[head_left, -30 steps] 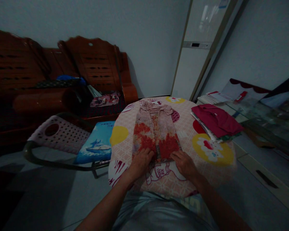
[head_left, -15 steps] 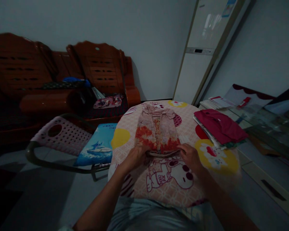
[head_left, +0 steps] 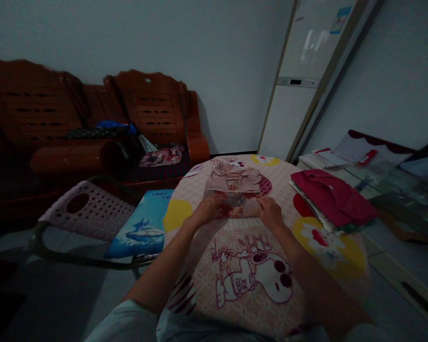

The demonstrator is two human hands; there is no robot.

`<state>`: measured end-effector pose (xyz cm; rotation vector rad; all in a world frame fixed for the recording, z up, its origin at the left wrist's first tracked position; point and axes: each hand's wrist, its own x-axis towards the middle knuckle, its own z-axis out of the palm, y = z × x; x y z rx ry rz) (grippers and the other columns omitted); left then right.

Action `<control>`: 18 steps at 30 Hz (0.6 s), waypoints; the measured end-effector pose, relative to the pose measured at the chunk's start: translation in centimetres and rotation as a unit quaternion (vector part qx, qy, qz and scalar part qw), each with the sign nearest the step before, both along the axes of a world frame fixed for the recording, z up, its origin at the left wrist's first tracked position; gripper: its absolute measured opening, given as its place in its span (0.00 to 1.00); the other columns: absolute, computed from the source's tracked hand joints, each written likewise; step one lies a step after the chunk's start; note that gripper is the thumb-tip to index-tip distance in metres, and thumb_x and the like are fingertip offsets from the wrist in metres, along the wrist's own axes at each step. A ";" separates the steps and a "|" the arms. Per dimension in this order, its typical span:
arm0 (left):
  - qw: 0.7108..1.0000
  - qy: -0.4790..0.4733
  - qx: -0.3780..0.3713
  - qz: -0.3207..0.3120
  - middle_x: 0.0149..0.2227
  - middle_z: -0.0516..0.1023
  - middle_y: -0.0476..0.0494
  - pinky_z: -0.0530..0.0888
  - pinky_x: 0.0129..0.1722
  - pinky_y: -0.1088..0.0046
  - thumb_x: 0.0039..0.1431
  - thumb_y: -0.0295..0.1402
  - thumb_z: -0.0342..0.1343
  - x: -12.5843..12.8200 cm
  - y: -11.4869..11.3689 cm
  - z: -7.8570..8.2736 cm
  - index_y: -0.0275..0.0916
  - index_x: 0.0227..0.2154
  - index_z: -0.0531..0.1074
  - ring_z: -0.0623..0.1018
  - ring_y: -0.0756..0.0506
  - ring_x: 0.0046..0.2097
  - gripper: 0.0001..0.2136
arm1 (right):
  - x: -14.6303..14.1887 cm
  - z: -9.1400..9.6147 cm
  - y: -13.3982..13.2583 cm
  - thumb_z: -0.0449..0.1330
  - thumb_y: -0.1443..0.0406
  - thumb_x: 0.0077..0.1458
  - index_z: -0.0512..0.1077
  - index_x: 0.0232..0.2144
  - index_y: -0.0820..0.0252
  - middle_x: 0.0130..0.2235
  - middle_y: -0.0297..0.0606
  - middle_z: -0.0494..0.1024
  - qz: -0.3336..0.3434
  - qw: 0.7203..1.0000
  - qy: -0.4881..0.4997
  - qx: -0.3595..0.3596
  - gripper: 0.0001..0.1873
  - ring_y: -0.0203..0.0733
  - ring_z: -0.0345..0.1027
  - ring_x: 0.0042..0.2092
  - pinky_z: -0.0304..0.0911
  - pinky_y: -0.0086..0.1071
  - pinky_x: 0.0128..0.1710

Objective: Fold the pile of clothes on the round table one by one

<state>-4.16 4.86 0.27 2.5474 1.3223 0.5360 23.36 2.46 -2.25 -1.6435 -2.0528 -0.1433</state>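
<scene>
A pink and red patterned garment (head_left: 234, 183) lies folded over on a round table covered with a cartoon-printed cloth (head_left: 249, 270). My left hand (head_left: 210, 209) rests on the left end of the garment's near fold, fingers curled on the cloth. My right hand (head_left: 269, 212) presses the right end of the same fold, fingers closed on it. The collar end of the garment lies at the far side of the table. Both forearms reach across the table.
A stack of folded clothes with a dark red piece on top (head_left: 331, 197) sits at the table's right. A perforated plastic chair (head_left: 89, 213) with a blue cushion (head_left: 142, 228) stands at the left. A wooden sofa (head_left: 92, 123) and a white refrigerator (head_left: 303, 76) stand behind.
Both hands have carried the garment's near hem away from me and laid it over the upper half, so the garment is now about half as long. The view has tilted slightly.
</scene>
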 end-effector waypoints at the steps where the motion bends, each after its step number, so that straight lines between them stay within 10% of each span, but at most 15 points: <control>1: 0.999 0.008 -0.024 -0.025 0.56 0.74 0.41 0.69 0.58 0.67 0.56 0.25 0.54 -0.2 -0.7 -0.9 0.41 0.55 0.70 0.73 0.43 0.56 0.23 | 0.2 -0.8 -0.7 0.53 0.74 0.52 0.74 0.47 0.61 0.46 0.47 0.77 0.027 1.000 -0.011 -0.006 0.21 0.48 0.66 0.49 0.63 0.38 0.51; 8: 0.999 0.015 -0.052 0.003 0.61 0.69 0.38 0.67 0.61 0.61 0.55 0.20 0.52 -0.9 -1.1 -3.8 0.39 0.58 0.68 0.70 0.41 0.61 0.26 | 0.3 -3.6 -1.3 0.51 0.75 0.52 0.72 0.54 0.62 0.50 0.47 0.77 0.081 0.992 -0.084 -0.049 0.27 0.46 0.67 0.54 0.59 0.41 0.58; 18: 0.993 0.078 -0.081 -0.030 0.46 0.81 0.43 0.71 0.51 0.67 0.54 0.19 0.48 -0.3 -3.3 -0.5 0.46 0.53 0.74 0.79 0.41 0.48 0.26 | 3.0 -0.5 -3.1 0.51 0.75 0.52 0.78 0.40 0.63 0.40 0.45 0.81 0.070 0.984 -0.105 -0.129 0.18 0.43 0.73 0.43 0.63 0.32 0.46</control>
